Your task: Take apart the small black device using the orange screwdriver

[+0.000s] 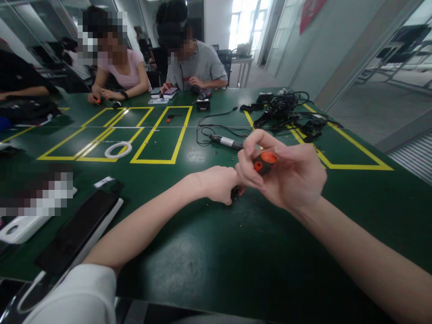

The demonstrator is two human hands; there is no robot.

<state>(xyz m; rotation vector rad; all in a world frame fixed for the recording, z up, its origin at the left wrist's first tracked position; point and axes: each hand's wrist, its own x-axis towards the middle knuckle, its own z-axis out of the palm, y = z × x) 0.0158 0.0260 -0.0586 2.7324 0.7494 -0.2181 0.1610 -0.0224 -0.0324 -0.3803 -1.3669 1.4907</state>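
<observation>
My right hand [290, 168] is raised over the table, its fingers curled round the orange-and-black handle of a screwdriver [265, 162]. The rounded orange butt and a small orange-rimmed hole face me; the shaft is hidden. Just left of it and lower, my left hand [221, 183] is closed in a pinch close to the tabletop. A small dark thing [235, 193] shows under its fingers, too covered to name. The two hands overlap in view, and whether the screwdriver touches the dark thing cannot be seen.
Beyond my hands lies a corded cylindrical tool [227, 142], with tangled black cables [286, 108] farther back. A white ring [107, 150] rests on yellow-taped lines. At left are a black box [79, 227] and a white power strip [40, 211]. Two people sit across the green table [209, 270].
</observation>
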